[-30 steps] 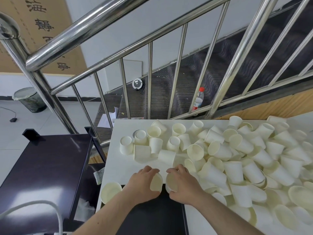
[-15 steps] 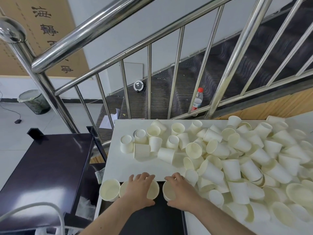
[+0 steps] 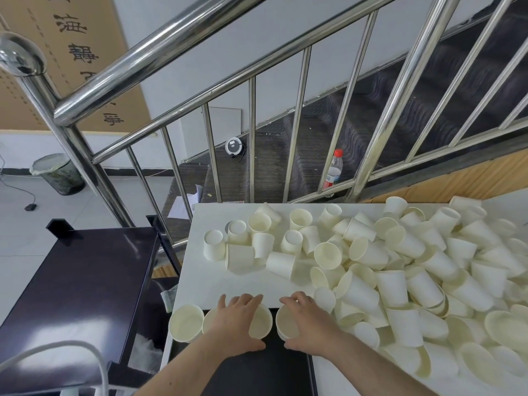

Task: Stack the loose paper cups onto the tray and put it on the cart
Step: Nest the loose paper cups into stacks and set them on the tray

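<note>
A black tray [image 3: 257,372] lies at the near edge of the white table [image 3: 217,284]. Three upright paper cups stand along its far edge. My left hand [image 3: 238,321] grips the middle cup [image 3: 258,324] from above. My right hand [image 3: 307,324] grips the right cup [image 3: 287,324]. A third cup [image 3: 185,322] stands free at the tray's left corner. A heap of loose paper cups [image 3: 400,267] covers the table's middle and right. The dark cart [image 3: 77,281] stands to the left of the table.
A steel stair railing [image 3: 251,138] rises behind the table. A plastic bottle [image 3: 333,170] stands on the stairs beyond it. A bin [image 3: 57,174] sits on the floor at far left. A white hose [image 3: 85,358] curves over the cart's near end.
Both hands have drawn their cups back from the table onto the tray's far edge and set them upright. The cups now stand in a row beside the left cup.
</note>
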